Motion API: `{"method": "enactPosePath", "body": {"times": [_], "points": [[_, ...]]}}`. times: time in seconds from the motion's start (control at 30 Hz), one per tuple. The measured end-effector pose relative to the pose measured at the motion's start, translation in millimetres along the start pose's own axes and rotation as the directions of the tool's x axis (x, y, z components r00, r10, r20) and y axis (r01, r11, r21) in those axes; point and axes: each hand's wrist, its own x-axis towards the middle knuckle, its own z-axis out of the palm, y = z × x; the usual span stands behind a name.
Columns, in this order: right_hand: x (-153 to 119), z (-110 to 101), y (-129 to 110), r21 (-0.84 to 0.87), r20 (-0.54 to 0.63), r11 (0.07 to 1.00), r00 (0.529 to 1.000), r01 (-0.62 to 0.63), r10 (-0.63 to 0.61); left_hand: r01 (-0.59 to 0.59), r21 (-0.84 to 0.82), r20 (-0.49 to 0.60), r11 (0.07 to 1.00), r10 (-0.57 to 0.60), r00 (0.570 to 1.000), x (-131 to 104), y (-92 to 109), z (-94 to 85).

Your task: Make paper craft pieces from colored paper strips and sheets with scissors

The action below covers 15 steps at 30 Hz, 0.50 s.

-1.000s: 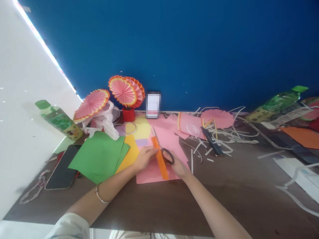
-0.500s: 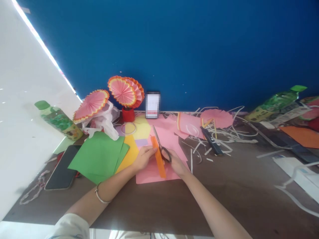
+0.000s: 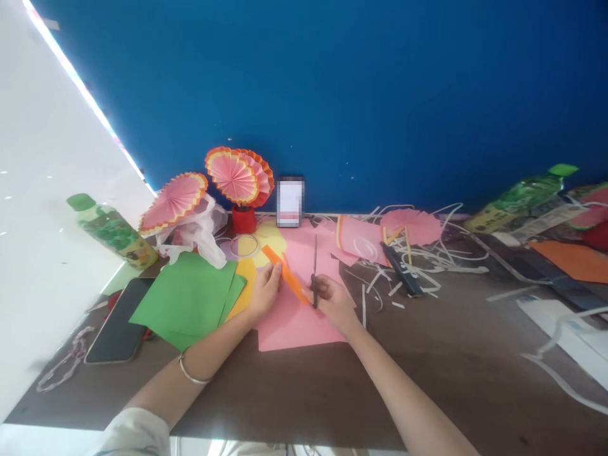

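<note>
My left hand [image 3: 266,290] is closed on an orange paper strip [image 3: 291,278], which slants down to the right above the pink paper sheets [image 3: 304,326]. In my right hand [image 3: 335,304] are dark-handled scissors [image 3: 315,269], their blades pointing away from me and apart from the strip. The strip's lower end lies against my right fingertips; whether they pinch it I cannot tell. Green paper sheets [image 3: 185,301] and a yellow sheet [image 3: 243,285] lie left of my left hand.
Pleated paper flowers [image 3: 232,174] rise from a red pot [image 3: 244,220] near the blue wall. A phone [image 3: 291,201] stands beside them. White paper scraps and a black box cutter-like object [image 3: 401,269] lie right. Bottles [image 3: 111,231] and a dark phone [image 3: 121,323] flank the work area.
The orange strip has tilted, its upper end swinging left. My left hand has shifted slightly up and left. The scissors have turned upright and moved right, away from the strip.
</note>
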Motion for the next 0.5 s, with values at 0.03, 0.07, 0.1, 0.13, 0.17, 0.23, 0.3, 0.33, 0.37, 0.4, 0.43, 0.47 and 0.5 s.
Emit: {"method": "enactPosePath", "body": {"times": [0.03, 0.07, 0.1, 0.13, 0.17, 0.23, 0.3, 0.33, 0.37, 0.4, 0.43, 0.47, 0.5], "points": [[-0.2, 0.3, -0.6, 0.003, -0.004, 1.0, 1.0, 0.007, -0.007, 0.001, 0.008, -0.002, 1.0, -0.001, 1.0, -0.4, 0.7, 0.1], [-0.2, 0.4, -1.1, 0.001, -0.02, 1.0, 1.0, 0.017, -0.017, 0.002, 0.012, 0.006, 1.0, -0.002, 1.0, -1.0, 1.7, 0.1], [0.0, 0.2, -1.4, -0.003, -0.045, 1.0, 0.999, 0.027, -0.027, 0.0, 0.013, 0.026, 1.0, 0.0, 1.0, -1.7, 3.0, 0.0], [0.3, 0.0, -1.4, -0.007, -0.071, 0.999, 0.997, 0.037, -0.037, -0.005, 0.012, 0.057, 1.0, 0.005, 0.998, -2.6, 4.5, -0.2], [0.8, -0.4, -1.0, -0.008, -0.094, 0.999, 0.994, 0.048, -0.049, -0.01, 0.014, 0.096, 1.0, 0.009, 0.995, -3.6, 6.0, -0.3], [1.6, -0.6, 0.9, -0.01, -0.12, 0.997, 0.99, 0.072, -0.072, -0.015, 0.035, 0.19, 0.999, 0.008, 0.982, -5.6, 8.4, 0.0], [2.1, 0.2, 3.0, -0.011, -0.11, 0.996, 0.99, 0.09, -0.091, -0.017, 0.073, 0.27, 0.997, -0.003, 0.963, -7.0, 9.2, 0.9], [2.1, 0.9, 3.5, -0.012, -0.103, 0.996, 0.99, 0.094, -0.095, -0.019, 0.092, 0.293, 0.996, -0.009, 0.956, -7.5, 8.9, 1.4], [1.9, 1.6, 3.4, -0.013, -0.101, 0.995, 0.99, 0.096, -0.097, -0.026, 0.105, 0.303, 0.994, -0.007, 0.953, -7.7, 8.2, 1.9], [1.6, 2.0, 2.5, -0.015, -0.105, 0.995, 0.99, 0.097, -0.098, -0.038, 0.11, 0.296, 0.993, 0.004, 0.955, -7.6, 7.4, 2.2], [1.2, 1.9, 0.7, -0.019, -0.113, 0.995, 0.989, 0.096, -0.098, -0.052, 0.105, 0.268, 0.993, 0.022, 0.963, -7.3, 6.4, 2.2], [0.6, 1.2, -1.8, -0.028, -0.118, 0.995, 0.988, 0.092, -0.095, -0.063, 0.093, 0.228, 0.994, 0.041, 0.973, -6.7, 5.6, 2.1], [0.0, -0.2, -4.9, -0.043, -0.111, 0.996, 0.99, 0.082, -0.086, -0.073, 0.073, 0.177, 0.995, 0.059, 0.982, -6.0, 4.9, 1.7]]}}
